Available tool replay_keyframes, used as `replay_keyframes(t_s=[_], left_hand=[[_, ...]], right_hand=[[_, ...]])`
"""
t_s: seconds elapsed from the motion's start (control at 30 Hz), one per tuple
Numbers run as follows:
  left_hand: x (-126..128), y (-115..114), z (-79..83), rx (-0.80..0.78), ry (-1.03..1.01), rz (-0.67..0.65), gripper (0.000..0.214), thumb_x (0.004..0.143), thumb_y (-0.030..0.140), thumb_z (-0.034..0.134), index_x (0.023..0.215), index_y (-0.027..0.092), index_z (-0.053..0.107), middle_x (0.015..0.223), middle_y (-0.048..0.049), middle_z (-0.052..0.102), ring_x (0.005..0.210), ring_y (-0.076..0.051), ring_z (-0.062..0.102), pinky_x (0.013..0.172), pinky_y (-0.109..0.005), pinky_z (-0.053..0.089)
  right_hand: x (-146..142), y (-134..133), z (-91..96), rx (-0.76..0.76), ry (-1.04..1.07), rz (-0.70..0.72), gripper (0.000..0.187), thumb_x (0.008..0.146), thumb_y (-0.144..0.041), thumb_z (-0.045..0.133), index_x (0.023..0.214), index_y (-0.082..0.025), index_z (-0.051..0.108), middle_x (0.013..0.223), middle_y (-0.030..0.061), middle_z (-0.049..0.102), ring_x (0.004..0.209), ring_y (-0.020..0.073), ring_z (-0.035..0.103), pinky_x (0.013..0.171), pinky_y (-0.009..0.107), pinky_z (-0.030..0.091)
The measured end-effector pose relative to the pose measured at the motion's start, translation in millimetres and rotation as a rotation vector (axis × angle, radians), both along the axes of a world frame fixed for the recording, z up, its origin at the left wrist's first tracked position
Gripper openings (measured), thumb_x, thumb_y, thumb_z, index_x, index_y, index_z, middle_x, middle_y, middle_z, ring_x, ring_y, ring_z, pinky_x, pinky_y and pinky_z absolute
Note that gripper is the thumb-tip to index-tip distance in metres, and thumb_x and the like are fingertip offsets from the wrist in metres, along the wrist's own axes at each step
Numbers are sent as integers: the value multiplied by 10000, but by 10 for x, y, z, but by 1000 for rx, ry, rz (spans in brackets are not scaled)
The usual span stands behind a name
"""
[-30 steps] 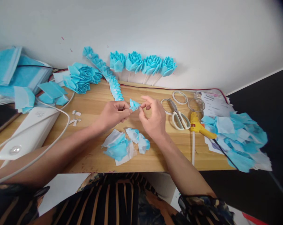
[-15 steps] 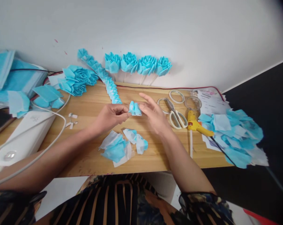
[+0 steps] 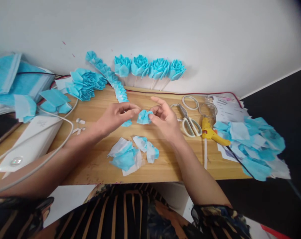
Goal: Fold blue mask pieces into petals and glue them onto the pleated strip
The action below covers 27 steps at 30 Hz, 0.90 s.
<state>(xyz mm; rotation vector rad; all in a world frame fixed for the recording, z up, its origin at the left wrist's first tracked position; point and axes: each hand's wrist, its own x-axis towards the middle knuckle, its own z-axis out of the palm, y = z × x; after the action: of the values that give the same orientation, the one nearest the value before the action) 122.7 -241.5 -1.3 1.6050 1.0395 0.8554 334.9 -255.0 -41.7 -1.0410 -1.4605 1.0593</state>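
Note:
Over the middle of the table, a small pleated blue fabric petal (image 3: 144, 117) is held up between my hands. My right hand (image 3: 164, 118) pinches its right edge between thumb and fingers, with the index finger raised. My left hand (image 3: 118, 116) meets its upper left edge, thumb and index fingertips close together on it. Behind my left hand runs a long row of folded blue petals (image 3: 110, 78), leaning up against the wall; a bit of blue shows beneath that hand. Closer to me lie loose blue and white fabric pieces (image 3: 125, 156).
Scissors (image 3: 189, 124), tape rolls (image 3: 190, 103) and a yellow glue gun (image 3: 210, 132) lie to the right, beside a heap of fabric pieces (image 3: 260, 142). Blue fabric roses (image 3: 140, 66) stand along the wall. A white power bank (image 3: 31, 139) with a looping cable sits left.
My left fingers have shifted from the petal's left side to its upper left edge. The petal now looks more spread and fanned. The view has moved slightly.

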Motion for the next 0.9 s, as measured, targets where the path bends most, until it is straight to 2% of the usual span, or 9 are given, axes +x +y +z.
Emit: replay_keyframes(t_s=[0.23, 0.47, 0.57, 0.77, 0.9], left_hand=[[40, 13, -154, 38, 16, -17, 203, 791, 347, 680, 732, 160, 728, 713, -16, 691, 654, -130, 565, 633, -254, 418], [25, 75, -189, -63, -72, 123, 180, 777, 301, 673, 668, 158, 662, 593, 16, 589, 546, -99, 476, 537, -235, 369], [20, 95, -186, -112, -99, 174, 185, 789, 269, 664, 643, 163, 622, 564, 15, 572, 516, -92, 461, 514, -228, 355], [20, 92, -177, -98, -133, 141, 234, 846, 273, 643, 645, 157, 616, 574, 4, 599, 511, -86, 471, 508, -223, 357], [22, 98, -175, -90, -130, 158, 240, 856, 247, 633, 637, 157, 593, 556, 22, 560, 499, -77, 447, 503, -215, 347]], right_hand=[[-131, -81, -14, 93, -123, 36, 538, 824, -212, 667, 1340, -285, 532, 888, -26, 667, 848, 151, 648, 841, 347, 551], [-150, -135, 24, 265, -181, -1, 457, 837, -142, 633, 1258, -285, 528, 899, -37, 686, 917, 170, 687, 983, 417, 506], [-146, -146, 34, 288, -182, 25, 424, 827, -149, 627, 1214, -283, 520, 885, -32, 678, 928, 186, 690, 985, 436, 504], [-128, -143, 23, 300, -179, 75, 373, 811, -136, 622, 1142, -279, 529, 887, -31, 668, 915, 177, 667, 975, 428, 499], [-125, -145, 35, 296, -176, 87, 323, 808, -123, 611, 1085, -269, 534, 894, -23, 659, 899, 169, 659, 919, 401, 515]])
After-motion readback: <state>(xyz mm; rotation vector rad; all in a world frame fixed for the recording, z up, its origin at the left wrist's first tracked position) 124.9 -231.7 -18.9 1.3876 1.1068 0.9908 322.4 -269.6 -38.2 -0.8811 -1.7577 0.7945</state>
